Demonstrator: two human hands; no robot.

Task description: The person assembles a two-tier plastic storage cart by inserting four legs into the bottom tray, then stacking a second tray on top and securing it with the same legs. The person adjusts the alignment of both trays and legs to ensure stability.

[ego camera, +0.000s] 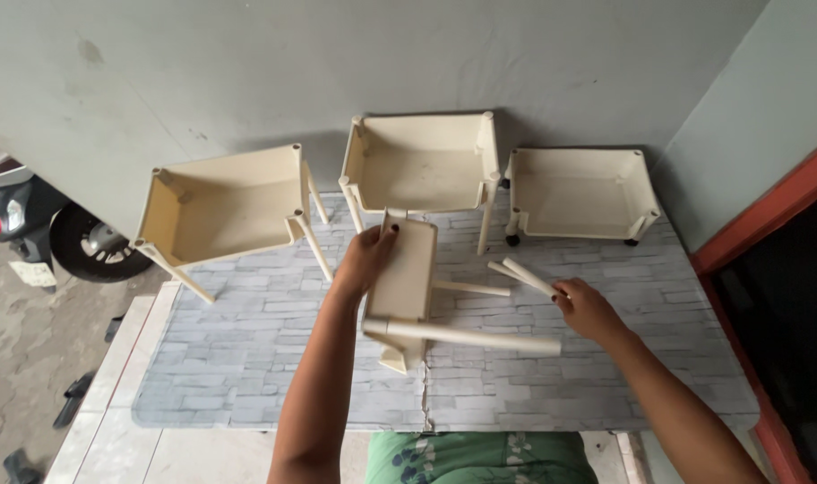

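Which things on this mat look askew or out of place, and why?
The left tray leans tilted, its legs splayed sideways, while the wheeled tray sits level. The tray under the left hand lies on its side. Loose poles lie by the right hand. The mat shows a split at its front edge.

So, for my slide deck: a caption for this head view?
Left hand steadies a cream tray while right hand grips loose cream rods.

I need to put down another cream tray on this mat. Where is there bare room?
The brick-patterned mat is bare at front left, between the tilted tray and the left hand. Front right, past the right hand, is free too. The back edge is crowded with the middle tray, right tray and loose poles.
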